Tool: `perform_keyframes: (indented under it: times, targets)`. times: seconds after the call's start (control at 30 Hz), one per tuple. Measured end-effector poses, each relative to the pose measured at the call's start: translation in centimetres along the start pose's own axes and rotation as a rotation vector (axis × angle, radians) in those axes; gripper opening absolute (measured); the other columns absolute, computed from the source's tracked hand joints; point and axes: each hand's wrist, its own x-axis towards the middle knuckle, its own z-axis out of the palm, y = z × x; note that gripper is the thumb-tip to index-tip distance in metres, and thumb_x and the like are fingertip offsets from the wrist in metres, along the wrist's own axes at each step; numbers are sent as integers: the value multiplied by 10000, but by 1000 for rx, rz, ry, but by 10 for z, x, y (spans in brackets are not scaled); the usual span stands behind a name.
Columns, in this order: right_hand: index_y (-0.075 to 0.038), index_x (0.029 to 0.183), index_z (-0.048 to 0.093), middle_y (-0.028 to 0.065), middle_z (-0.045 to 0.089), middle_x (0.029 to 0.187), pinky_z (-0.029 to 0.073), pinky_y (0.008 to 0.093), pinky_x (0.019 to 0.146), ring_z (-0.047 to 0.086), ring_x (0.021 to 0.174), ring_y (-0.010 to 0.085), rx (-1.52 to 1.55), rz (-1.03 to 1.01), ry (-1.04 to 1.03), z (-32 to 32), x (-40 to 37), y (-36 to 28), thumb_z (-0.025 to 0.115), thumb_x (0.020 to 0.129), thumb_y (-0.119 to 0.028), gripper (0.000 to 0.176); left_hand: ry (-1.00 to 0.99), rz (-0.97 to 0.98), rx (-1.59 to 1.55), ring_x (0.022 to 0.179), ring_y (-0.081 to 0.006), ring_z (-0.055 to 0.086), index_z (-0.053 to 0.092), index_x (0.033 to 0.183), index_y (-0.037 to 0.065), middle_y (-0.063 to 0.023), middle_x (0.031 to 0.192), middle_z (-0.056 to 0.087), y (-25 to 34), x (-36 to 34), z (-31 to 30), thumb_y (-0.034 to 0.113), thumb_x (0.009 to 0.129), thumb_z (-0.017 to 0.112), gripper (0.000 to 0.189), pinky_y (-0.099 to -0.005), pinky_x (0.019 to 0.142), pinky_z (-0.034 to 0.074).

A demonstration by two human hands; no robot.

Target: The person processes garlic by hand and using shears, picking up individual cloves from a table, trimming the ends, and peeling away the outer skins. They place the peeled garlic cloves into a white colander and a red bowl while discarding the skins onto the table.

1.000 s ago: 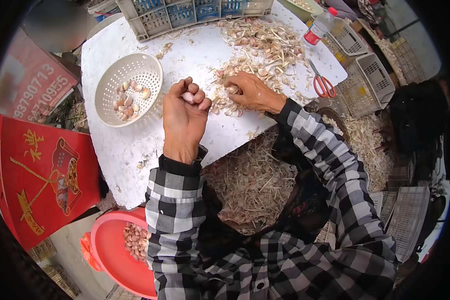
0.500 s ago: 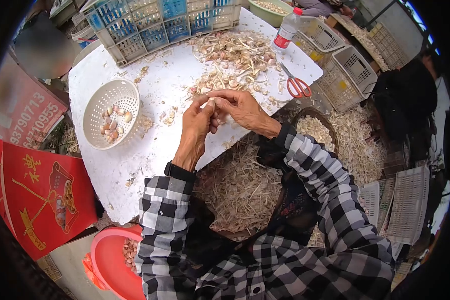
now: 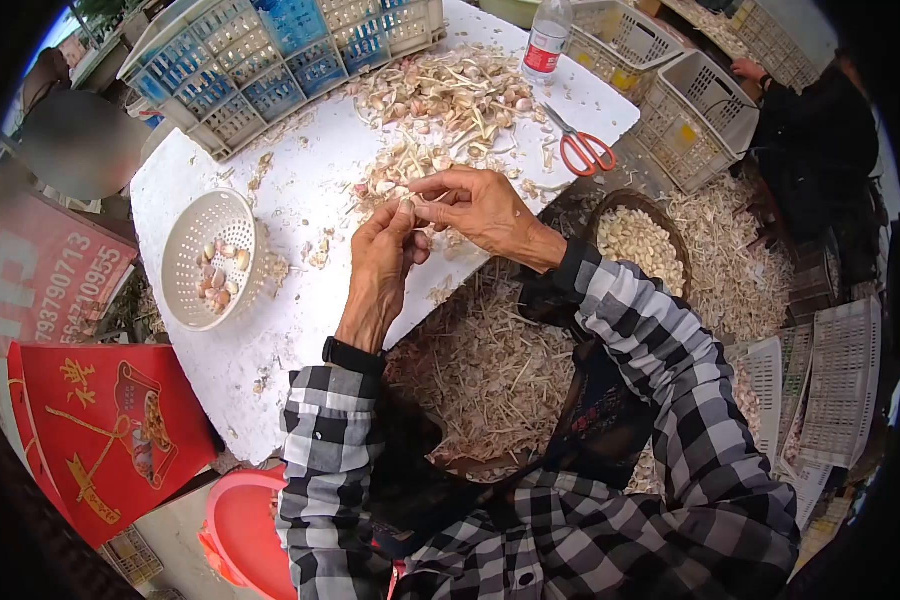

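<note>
My left hand (image 3: 378, 262) and my right hand (image 3: 492, 214) meet above the near edge of the white table (image 3: 305, 335). Thumbs and fingers of both pinch together at a small garlic clove, mostly covered by the fingertips. Just beyond the hands lies a heap of garlic skins, stalks and cloves (image 3: 440, 95). To the left, a white colander (image 3: 183, 222) holds several unpeeled garlic cloves (image 3: 217, 275). Orange-handled scissors (image 3: 582, 145) rest at the table's right side.
A bottle (image 3: 545, 45) and a blue-and-grey crate (image 3: 300, 50) stand at the back. On the right are a basket of peeled cloves (image 3: 635, 245), white crates (image 3: 685, 125) and a co-worker's dark sleeve (image 3: 820, 120). A red bag (image 3: 110, 430) and red basin (image 3: 245, 530) sit left.
The view has shifted slightly, so the table's contents appear a little further left. Both hands stay together, with the fingers barely changed.
</note>
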Motion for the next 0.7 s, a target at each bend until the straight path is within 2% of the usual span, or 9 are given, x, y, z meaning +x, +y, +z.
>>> perform_keyframes:
  times: [0.03, 0.1, 0.2, 0.27, 0.4, 0.47, 0.57, 0.6, 0.7]
  targets:
    - [4, 1108, 622, 85, 665, 845, 522, 272, 708, 632, 772, 149, -117, -91, 41, 0, 0, 2, 657, 859, -209, 330, -6, 8, -3, 615, -75, 493, 566, 1040, 20, -17, 766, 560, 0, 0, -1, 234, 956, 513, 236, -203, 529, 407]
    - [-17, 1079, 644, 86, 676, 828, 529, 286, 718, 649, 788, 167, -132, -99, 53, 0, -5, -2, 671, 842, -200, 300, -13, 15, -1, 610, -77, 496, 569, 1032, 18, -18, 752, 559, 2, 0, 1, 229, 954, 517, 231, -205, 532, 410]
    - [10, 1099, 627, 104, 674, 815, 537, 295, 681, 657, 787, 168, -142, -116, 56, 1, -9, -10, 647, 850, -172, 310, -22, 18, 13, 589, -81, 496, 575, 1013, 13, -12, 727, 558, 2, -1, 5, 239, 945, 537, 239, -206, 524, 411]
    - [49, 1048, 620, 123, 675, 810, 542, 290, 660, 661, 783, 161, -200, -108, 58, 2, -11, -14, 617, 860, -167, 286, 4, 77, 114, 542, -70, 485, 601, 994, 9, -4, 654, 544, -2, 0, 8, 220, 941, 545, 224, -200, 471, 372]
    - [77, 933, 579, 144, 641, 733, 518, 312, 576, 653, 706, 179, -174, -127, 50, 10, -14, -16, 598, 856, -153, 243, 85, 112, 245, 539, -56, 451, 598, 1003, -4, 5, 638, 522, -3, -3, 15, 205, 948, 527, 227, -207, 469, 347]
    - [76, 892, 494, 183, 570, 690, 469, 375, 544, 621, 643, 269, -383, -248, 65, 12, -12, -4, 574, 846, -122, 219, 76, 139, 374, 540, -49, 421, 595, 1001, -13, 13, 641, 504, -1, -6, 13, 201, 954, 512, 233, -211, 470, 337]
    - [47, 914, 485, 153, 516, 704, 427, 362, 533, 531, 581, 221, -570, -414, 148, 18, -13, -4, 566, 857, -96, 174, 83, 115, 385, 539, -46, 404, 593, 1012, -19, 18, 643, 500, -1, -5, 12, 208, 964, 489, 254, -212, 472, 335]
    - [45, 901, 456, 179, 458, 724, 389, 409, 548, 484, 586, 303, -551, -415, 135, 19, -15, -5, 537, 851, -71, 150, 87, 95, 380, 530, -49, 397, 590, 953, -5, 19, 633, 488, -2, -6, 12, 221, 971, 473, 255, -214, 471, 330]
    - [42, 907, 447, 183, 455, 730, 389, 427, 565, 477, 602, 327, -590, -402, 168, 19, -13, 3, 522, 852, -58, 136, 53, 40, 342, 516, -51, 377, 568, 883, 12, 21, 618, 467, -4, -4, 10, 228, 977, 456, 262, -219, 467, 321]
